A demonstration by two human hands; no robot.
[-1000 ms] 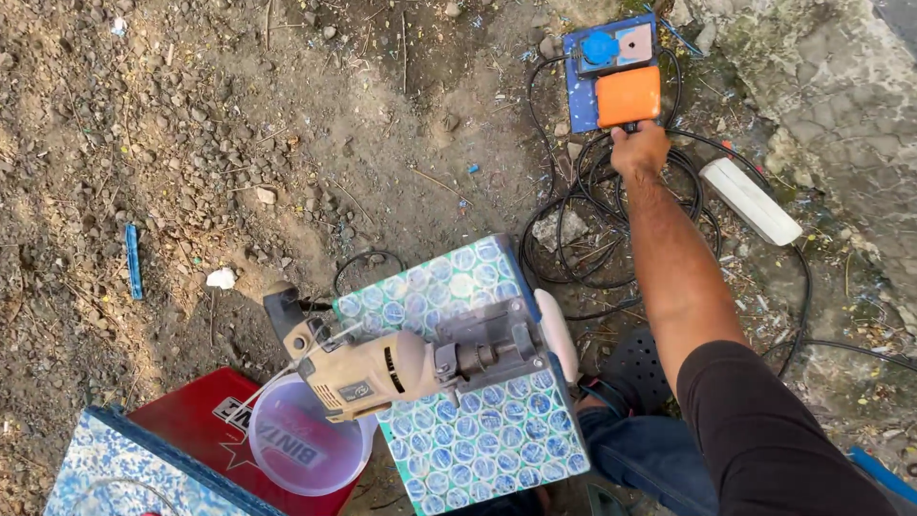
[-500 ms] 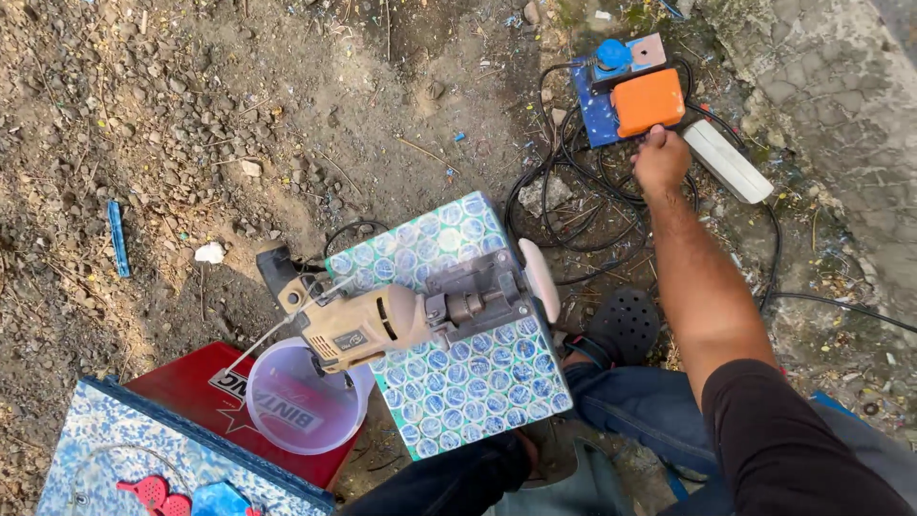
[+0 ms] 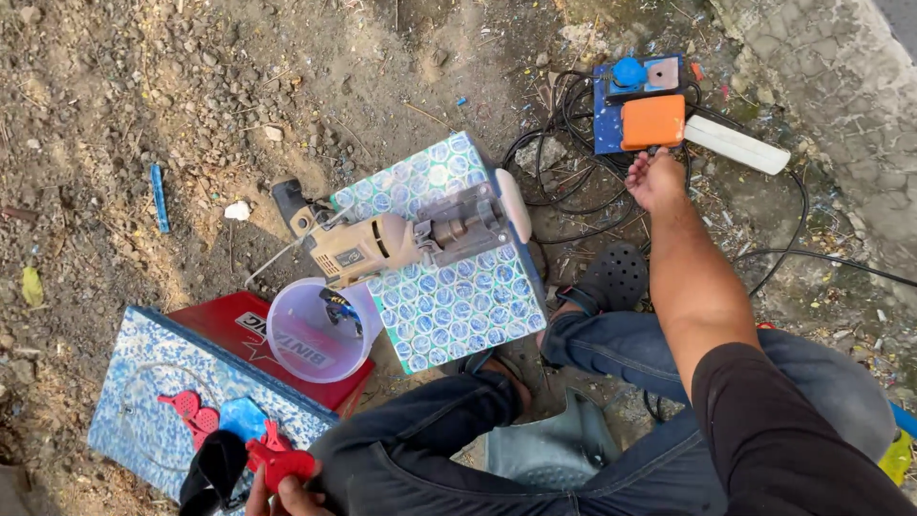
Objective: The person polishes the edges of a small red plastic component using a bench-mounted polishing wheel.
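Since the earlier frames, the right hand (image 3: pixel 654 179) has drawn back from the orange plastic switch box (image 3: pixel 653 121); it now hovers just below the box, fingers loosely curled, gripping nothing. That box sits on a blue board (image 3: pixel 606 119) carrying a round blue knob (image 3: pixel 629 71), with a white plastic power strip (image 3: pixel 735 144) alongside and black cables (image 3: pixel 564 182) coiled on the dirt around it.

At the bottom edge, the left hand (image 3: pixel 284 494) has come into view. Its fingers pinch a red plastic piece (image 3: pixel 282 462), with a black cloth-like item (image 3: pixel 215 468) just beside it; the exact grip is partly cut off by the frame.

A beige electric power tool (image 3: pixel 368 250) with a grey metal head (image 3: pixel 463 225) lies on its side across a green-and-white patterned ceramic tile (image 3: pixel 458 306). Its head faces a white rounded disc (image 3: pixel 513 204) at the tile's right edge. A translucent purple plastic cup (image 3: pixel 320 330) stands against the tile's left edge, over a red rectangular tin (image 3: pixel 224 320).

A second tile, blue mottled (image 3: pixel 143 401), lies at lower left, with red flat shapes (image 3: pixel 194 414) on it. The ground (image 3: pixel 143 96) is dry, gravelly soil. A black perforated rubber sandal (image 3: pixel 611 277) shows beside the denim-clad knee.
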